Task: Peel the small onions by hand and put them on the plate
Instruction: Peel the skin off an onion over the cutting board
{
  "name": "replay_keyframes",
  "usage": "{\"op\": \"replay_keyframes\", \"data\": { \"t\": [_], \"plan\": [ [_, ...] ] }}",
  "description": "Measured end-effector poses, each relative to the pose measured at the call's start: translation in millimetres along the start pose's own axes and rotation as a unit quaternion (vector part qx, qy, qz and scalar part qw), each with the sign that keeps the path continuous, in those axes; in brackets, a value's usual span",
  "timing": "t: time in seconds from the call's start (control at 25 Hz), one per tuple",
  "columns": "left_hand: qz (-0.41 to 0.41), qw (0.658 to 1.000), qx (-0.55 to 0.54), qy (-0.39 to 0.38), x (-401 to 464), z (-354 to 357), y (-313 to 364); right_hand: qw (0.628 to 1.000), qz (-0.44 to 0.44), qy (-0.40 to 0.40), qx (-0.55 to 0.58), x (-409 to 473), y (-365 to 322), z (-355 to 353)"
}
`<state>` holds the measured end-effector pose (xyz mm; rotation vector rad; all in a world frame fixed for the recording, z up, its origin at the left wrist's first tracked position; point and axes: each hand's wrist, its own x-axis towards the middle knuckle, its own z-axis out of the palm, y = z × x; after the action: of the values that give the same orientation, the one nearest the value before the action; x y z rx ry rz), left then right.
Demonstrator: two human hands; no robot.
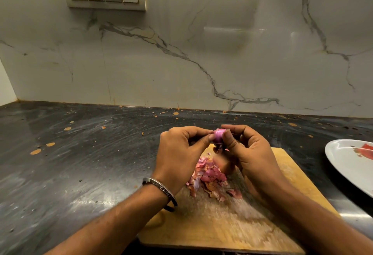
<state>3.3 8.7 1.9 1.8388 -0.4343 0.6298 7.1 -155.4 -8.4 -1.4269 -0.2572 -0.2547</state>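
The right hand (245,149) pinched the small glossy purple onion (218,136) between curled thumb and forefinger, holding it up above the far edge of the pale wooden chopping board (222,224). The left hand (179,153), a steel bangle (161,192) on its wrist, met the onion from the other side, its thumb and forefinger tips closed on the onion's left face, apparently nipping at a bit of skin there.

To do this step well, the right hand would have needed to grip firmly at the two ends while the left caught a loose edge with a nail and drew the skin along the bulb's length, turning the onion a little after each strip. The surface looked slick, so a light squeeze risked it popping out; working low over the board would have kept scraps falling onto the heap of pink and brown papery peelings (210,178) lying below the hands.

Off to the right, on the dark speckled stone counter (80,163), sat the white plate with a red motif (347,161), well apart from the onion.

Much was hard to make out. The plate was cut off by the frame's edge, so whether peeled onions lay on it could not be told. No unpeeled onions showed anywhere. The onion's underside and root end were hidden behind the fingers, and whether the left fingertips actually held skin was unclear. The near part of the board was blurred.
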Motion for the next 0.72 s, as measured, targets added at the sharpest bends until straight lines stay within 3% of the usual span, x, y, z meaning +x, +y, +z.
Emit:
{"op": "replay_keyframes", "data": {
  "t": [0.16,0.72],
  "plan": [
    [0.026,0.999,0.044,0.005,-1.4,2.2,-1.2,1.000,0.002,0.010,0.004,-1.3,1.3,1.0],
    [0.045,0.998,0.024,0.026,-1.7,7.0,-5.6,1.000,0.000,0.019,0.024,-1.2,4.9,3.1]
  ]
}}
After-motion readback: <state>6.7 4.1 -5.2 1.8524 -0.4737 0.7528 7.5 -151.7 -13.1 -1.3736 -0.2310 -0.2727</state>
